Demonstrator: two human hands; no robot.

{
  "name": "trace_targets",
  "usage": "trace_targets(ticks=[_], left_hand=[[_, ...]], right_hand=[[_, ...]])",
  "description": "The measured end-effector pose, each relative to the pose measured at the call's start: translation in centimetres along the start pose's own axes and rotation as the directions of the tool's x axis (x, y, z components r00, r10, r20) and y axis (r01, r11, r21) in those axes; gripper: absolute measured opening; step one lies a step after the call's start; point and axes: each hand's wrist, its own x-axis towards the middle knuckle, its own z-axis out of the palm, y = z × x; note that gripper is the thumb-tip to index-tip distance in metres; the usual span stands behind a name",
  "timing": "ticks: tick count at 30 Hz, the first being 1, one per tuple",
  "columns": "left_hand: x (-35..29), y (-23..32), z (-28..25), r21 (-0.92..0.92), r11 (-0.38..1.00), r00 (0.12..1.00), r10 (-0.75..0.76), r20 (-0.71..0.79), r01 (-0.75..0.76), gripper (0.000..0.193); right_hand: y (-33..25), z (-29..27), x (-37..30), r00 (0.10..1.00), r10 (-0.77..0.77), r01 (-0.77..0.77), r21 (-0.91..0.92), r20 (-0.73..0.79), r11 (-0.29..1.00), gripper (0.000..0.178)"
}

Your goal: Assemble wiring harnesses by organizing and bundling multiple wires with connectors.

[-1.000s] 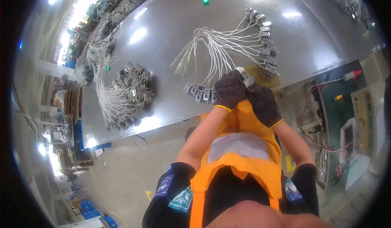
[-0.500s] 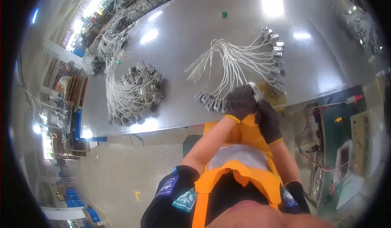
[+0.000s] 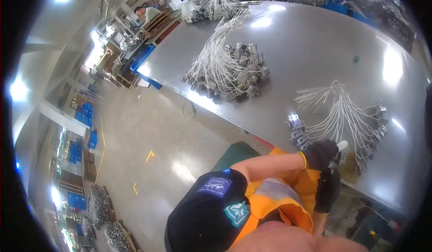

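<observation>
My left hand (image 3: 320,155), in a dark glove with a yellow cuff edge, is closed at the near edge of the metal table. A white rounded end (image 3: 343,145) juts out beside its fingers; the rest of that piece is hidden. Just below, my right hand (image 3: 327,189), also gloved, is closed against the same spot. What it holds cannot be made out. Beyond the hands, white wires (image 3: 341,110) fan out over the tabletop. Small metal parts at their ends lie in a left row (image 3: 298,131) and a right row (image 3: 371,146). A yellowish block (image 3: 348,163) sits right beside my hands.
A large heap of metal parts with white wires (image 3: 229,72) lies farther left on the table (image 3: 297,40). A small green object (image 3: 356,59) is near the far right. More wire bundles (image 3: 220,5) line the far edge. A person (image 3: 146,13) is in the far background.
My view has swung left, so the table and hands appear farther right and more floor shows. Both hands remain together at the table's edge by the white-ended piece.
</observation>
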Motion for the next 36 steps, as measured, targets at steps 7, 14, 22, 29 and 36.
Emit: trace_targets(ticks=[7, 14, 22, 29, 36], left_hand=[[0.7, 0.4, -0.5, -0.273, 0.962, 1.000, -0.010, 0.026, 0.017, 0.039], [1.7, -1.4, 0.7, -0.646, 0.745, 0.979, -0.047, 0.198, 0.167, 0.049], [1.0, -0.3, -0.3, -0.682, 0.707, 0.982, -0.139, 0.125, 0.187, 0.049], [1.1, 1.1, -0.3, -0.484, 0.867, 0.992, -0.129, 0.015, 0.120, 0.053], [2.1, 0.1, -0.2, -0.435, 0.895, 0.990, -0.046, 0.132, 0.100, 0.054]], right_hand=[[-1.9, -2.3, 3.7, 0.930, 0.345, -0.357, 0.544, 0.129, 0.759, 0.021], [4.9, -3.2, 4.5, 0.945, 0.287, -0.198, 0.424, -0.156, 0.884, 0.029], [3.4, -4.4, 5.5, 0.903, 0.136, -0.080, 0.152, -0.408, 0.985, 0.026], [-0.1, -5.4, 0.4, 0.782, 0.618, -0.469, 0.723, 0.073, 0.508, 0.024], [-0.6, -2.0, -1.8, 0.841, 0.534, -0.472, 0.596, 0.084, 0.650, 0.027]])
